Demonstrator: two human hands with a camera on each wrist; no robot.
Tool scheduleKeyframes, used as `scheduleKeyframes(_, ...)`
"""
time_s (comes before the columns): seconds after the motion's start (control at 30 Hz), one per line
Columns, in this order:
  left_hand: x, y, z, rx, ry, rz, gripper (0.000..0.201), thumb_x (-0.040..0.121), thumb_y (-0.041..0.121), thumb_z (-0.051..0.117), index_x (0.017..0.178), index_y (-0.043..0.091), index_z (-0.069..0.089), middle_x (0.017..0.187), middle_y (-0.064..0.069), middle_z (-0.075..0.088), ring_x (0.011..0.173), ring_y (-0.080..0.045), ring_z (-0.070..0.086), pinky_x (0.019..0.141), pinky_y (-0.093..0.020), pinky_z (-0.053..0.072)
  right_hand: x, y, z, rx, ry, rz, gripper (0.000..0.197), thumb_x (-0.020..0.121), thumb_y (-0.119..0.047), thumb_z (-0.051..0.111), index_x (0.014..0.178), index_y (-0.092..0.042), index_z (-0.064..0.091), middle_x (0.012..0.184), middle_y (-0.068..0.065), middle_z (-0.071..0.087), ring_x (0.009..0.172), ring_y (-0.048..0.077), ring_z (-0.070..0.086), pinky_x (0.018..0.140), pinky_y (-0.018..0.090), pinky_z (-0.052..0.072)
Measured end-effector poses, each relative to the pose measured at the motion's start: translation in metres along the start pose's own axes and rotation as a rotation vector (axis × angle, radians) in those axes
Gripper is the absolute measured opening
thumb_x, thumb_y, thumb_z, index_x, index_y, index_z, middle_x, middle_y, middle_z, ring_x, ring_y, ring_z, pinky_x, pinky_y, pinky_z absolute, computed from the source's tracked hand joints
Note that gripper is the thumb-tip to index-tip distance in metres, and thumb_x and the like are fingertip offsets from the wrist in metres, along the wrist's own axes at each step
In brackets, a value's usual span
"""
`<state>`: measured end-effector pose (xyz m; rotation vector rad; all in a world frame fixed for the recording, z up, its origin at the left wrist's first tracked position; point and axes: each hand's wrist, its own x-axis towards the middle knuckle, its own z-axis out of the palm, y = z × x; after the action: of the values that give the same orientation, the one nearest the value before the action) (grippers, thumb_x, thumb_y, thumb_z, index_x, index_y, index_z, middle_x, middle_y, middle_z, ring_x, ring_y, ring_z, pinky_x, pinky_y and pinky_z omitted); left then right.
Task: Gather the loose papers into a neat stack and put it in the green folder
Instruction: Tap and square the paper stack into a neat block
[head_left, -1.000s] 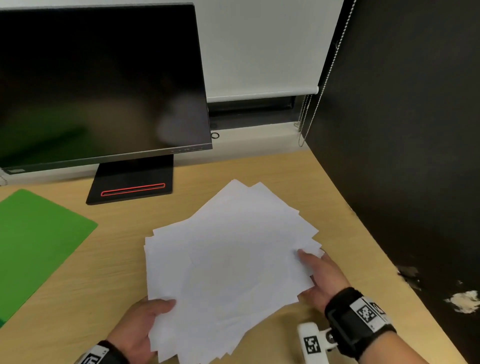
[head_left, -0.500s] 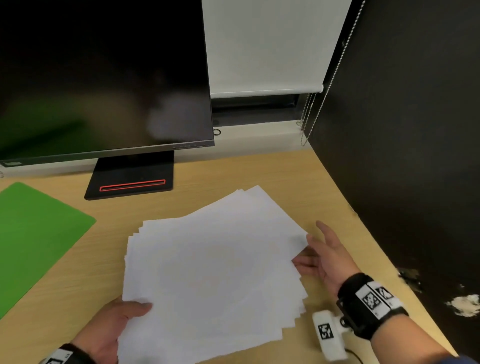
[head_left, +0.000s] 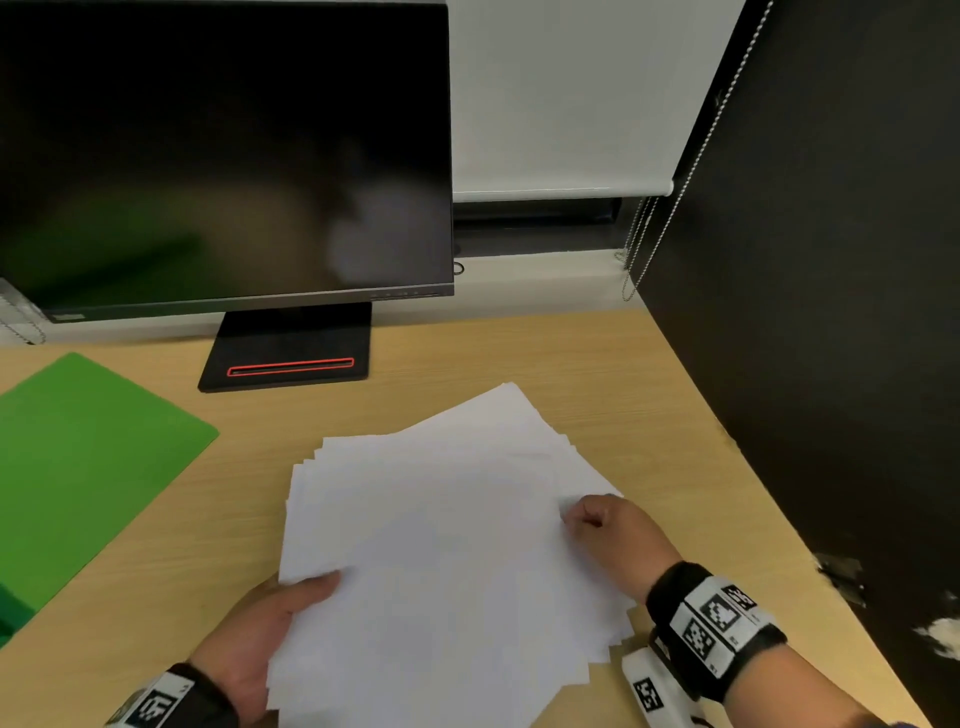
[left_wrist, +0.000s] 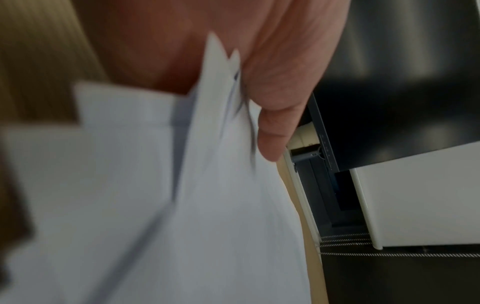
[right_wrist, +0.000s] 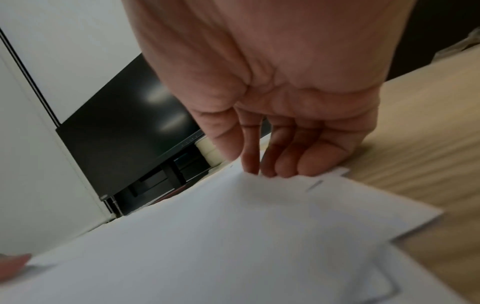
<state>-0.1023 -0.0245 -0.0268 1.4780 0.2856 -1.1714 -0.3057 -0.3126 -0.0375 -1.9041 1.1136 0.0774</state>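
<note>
Since the earlier frame, the right hand (head_left: 615, 532) has shifted from an open palm beside the sheets to curled fingers (right_wrist: 283, 162) pinching their right edge. The papers (head_left: 441, 561) remain a fanned, uneven pile in the lower centre of the head view, on the wooden desk (head_left: 649, 395). The left hand (head_left: 260, 639) grips the lower-left corner, thumb (left_wrist: 272, 131) on top and the fingers hidden underneath. The green folder (head_left: 88, 467) lies flat at the left edge, apart from the pile. A dark monitor (head_left: 223, 150) fills the upper left.
</note>
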Motion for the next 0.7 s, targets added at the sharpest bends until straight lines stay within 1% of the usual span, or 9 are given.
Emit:
scheduleKeyframes(0.07,0.002,-0.002,0.001,0.017,0.019,0.031,0.033,0.086,0.004,0.066,0.118,-0.002,0.068,0.104,-0.030,0.074,0.094,-0.047,0.071,0.082,-0.056,0.056,-0.005,-0.002,0.000,-0.002,-0.003,-0.027,0.023,0.092,-0.017,0.055,0.070,-0.018,0.061,0.070,-0.007,0.056,0.063,0.013,0.050,0.062,0.027,0.042)
scheduleKeyframes(0.1,0.003,-0.003,0.000,0.014,0.027,0.035,0.031,0.087,0.002,0.065,0.118,-0.003,0.067,0.102,-0.030,0.074,0.094,-0.047,0.070,0.082,-0.056,0.056,-0.006,0.000,-0.003,0.000,0.040,-0.038,0.017,0.093,-0.017,0.055,0.079,-0.023,0.064,0.080,-0.006,0.057,0.071,0.014,0.054,0.067,0.028,0.045)
scheduleKeyframes(0.13,0.003,-0.004,0.000,0.012,0.035,0.047,0.030,0.088,0.001,0.064,0.118,-0.002,0.067,0.102,-0.029,0.075,0.095,-0.046,0.070,0.083,-0.057,0.055,-0.006,0.002,-0.006,-0.016,0.103,-0.044,0.015,0.093,-0.018,0.055,0.097,-0.026,0.067,0.096,-0.004,0.057,0.086,0.017,0.058,0.078,0.030,0.049)
scheduleKeyframes(0.17,0.002,-0.005,0.000,0.010,0.040,0.044,0.030,0.089,0.002,0.064,0.118,-0.001,0.067,0.104,-0.029,0.075,0.096,-0.046,0.070,0.084,-0.057,0.055,-0.005,0.005,-0.010,-0.069,0.157,-0.031,0.027,0.094,-0.021,0.055,0.118,-0.028,0.064,0.112,-0.002,0.055,0.102,0.020,0.057,0.090,0.033,0.050)
scheduleKeyframes(0.23,0.001,-0.007,-0.001,-0.019,0.033,0.027,0.028,0.090,0.006,0.062,0.117,-0.001,0.068,0.108,-0.029,0.074,0.093,-0.044,0.072,0.085,-0.056,0.055,-0.002,0.005,-0.018,-0.138,0.188,0.005,0.042,0.094,-0.025,0.055,0.136,-0.026,0.055,0.125,0.001,0.052,0.113,0.024,0.055,0.098,0.039,0.050)
scheduleKeyframes(0.3,0.002,-0.008,-0.004,-0.041,0.024,0.026,0.028,0.092,0.009,0.061,0.117,-0.001,0.068,0.110,-0.029,0.073,0.090,-0.042,0.073,0.086,-0.055,0.055,-0.002,0.001,-0.020,-0.191,0.137,0.045,0.032,0.094,-0.028,0.056,0.125,-0.022,0.059,0.116,0.002,0.061,0.102,0.024,0.061,0.091,0.039,0.054)
scheduleKeyframes(0.37,0.001,-0.009,-0.005,-0.057,0.017,0.018,0.033,0.091,0.013,0.063,0.120,0.000,0.067,0.112,-0.028,0.073,0.098,-0.043,0.070,0.092,-0.057,0.052,-0.005,-0.001,-0.017,-0.211,0.040,0.075,0.022,0.092,-0.033,0.060,0.109,-0.019,0.061,0.102,0.001,0.067,0.091,0.021,0.064,0.084,0.037,0.056)
scheduleKeyframes(0.53,-0.002,-0.010,-0.003,-0.089,0.034,-0.005,0.037,0.089,0.023,0.066,0.118,0.002,0.070,0.106,-0.025,0.075,0.098,-0.042,0.069,0.091,-0.055,0.052,-0.016,0.002,-0.005,-0.080,-0.053,0.115,0.034,0.080,-0.038,0.073,0.100,-0.017,0.055,0.086,-0.002,0.058,0.070,0.016,0.054,0.055,0.026,0.043)
scheduleKeyframes(0.7,-0.006,-0.009,0.000,-0.103,0.052,-0.011,0.041,0.090,0.027,0.065,0.124,0.004,0.068,0.114,-0.025,0.073,0.105,-0.043,0.069,0.096,-0.059,0.050,-0.019,-0.001,0.007,-0.124,-0.073,0.034,0.026,0.083,-0.020,0.068,0.069,-0.019,0.046,0.070,-0.005,0.048,0.063,0.014,0.045,0.060,0.026,0.038)
